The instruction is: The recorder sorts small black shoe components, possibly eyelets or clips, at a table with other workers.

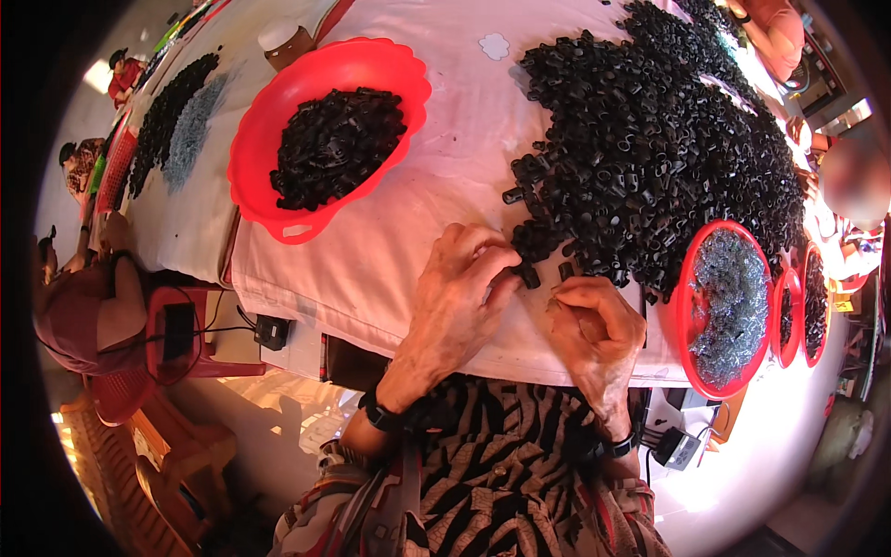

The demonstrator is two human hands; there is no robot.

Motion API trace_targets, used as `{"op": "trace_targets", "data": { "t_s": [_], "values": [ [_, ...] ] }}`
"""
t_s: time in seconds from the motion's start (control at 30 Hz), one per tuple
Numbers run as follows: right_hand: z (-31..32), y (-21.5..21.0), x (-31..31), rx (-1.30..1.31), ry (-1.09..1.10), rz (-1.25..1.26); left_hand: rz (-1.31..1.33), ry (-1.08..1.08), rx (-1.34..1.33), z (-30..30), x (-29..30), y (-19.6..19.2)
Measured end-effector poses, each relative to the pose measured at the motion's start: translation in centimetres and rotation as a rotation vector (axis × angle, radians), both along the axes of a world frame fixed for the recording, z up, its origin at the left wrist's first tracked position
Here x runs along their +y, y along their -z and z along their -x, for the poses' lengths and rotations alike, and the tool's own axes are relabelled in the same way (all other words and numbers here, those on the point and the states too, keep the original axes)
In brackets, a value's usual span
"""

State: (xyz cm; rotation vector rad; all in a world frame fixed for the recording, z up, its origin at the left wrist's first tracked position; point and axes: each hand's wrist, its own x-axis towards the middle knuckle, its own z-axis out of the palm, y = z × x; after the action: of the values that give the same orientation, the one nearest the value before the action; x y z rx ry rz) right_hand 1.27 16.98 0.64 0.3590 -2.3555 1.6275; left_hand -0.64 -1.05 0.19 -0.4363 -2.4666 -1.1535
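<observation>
A wide heap of small black plastic pieces (631,158), many of them short and hollow, covers the right half of the cloth-covered table. My left hand (464,288) is at the heap's near left edge, its fingers curled, with the fingertips beside a few loose black pieces (529,276). Whether one of these is in its grasp is hidden. Just to the right, my right hand (599,325) is closed in a pinch, thumb against fingers, low over the table's front edge. One black piece (566,271) lies just beyond its fingertips. What this hand pinches is too small to make out.
A red scalloped basin (255,167) holding black pieces stands at the left. On the right is a red basket (685,325) of small clear bluish pieces, with smaller red containers (788,316) beside it. Other people sit around the table. A red chair (223,369) stands at lower left.
</observation>
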Motion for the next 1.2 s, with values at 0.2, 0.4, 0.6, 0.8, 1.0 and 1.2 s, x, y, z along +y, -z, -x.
{"op": "trace_targets", "data": {
  "t_s": [0.2, 0.4, 0.6, 0.8, 1.0, 1.2],
  "values": [
    [-0.1, 0.6, -0.1, 0.0, 0.025, 0.057, 0.041, 0.002, 0.044, 0.3, 0.0, 0.2],
    [-0.2, 0.6, 0.0, 0.035, 0.043, 0.114, -0.17, 0.05, 0.071, 0.1, -0.4, -0.5],
    [-0.2, 0.3, -0.1, -0.133, -0.034, 0.36, -0.912, 0.234, -0.399, -0.6, -1.2, -1.1],
    [1.3, -3.0, -1.5, -0.163, -0.178, 0.622, -1.186, 0.316, -0.625, -0.8, -1.0, -0.7],
    [1.6, -2.4, -2.0, -0.185, -0.179, 0.621, -1.262, 0.352, -0.639, -0.8, -0.4, -0.6],
    [1.4, -2.6, -2.3, -0.117, -0.134, 0.417, -1.285, 0.317, -0.642, -0.9, -0.4, -0.5]
  ]
}}
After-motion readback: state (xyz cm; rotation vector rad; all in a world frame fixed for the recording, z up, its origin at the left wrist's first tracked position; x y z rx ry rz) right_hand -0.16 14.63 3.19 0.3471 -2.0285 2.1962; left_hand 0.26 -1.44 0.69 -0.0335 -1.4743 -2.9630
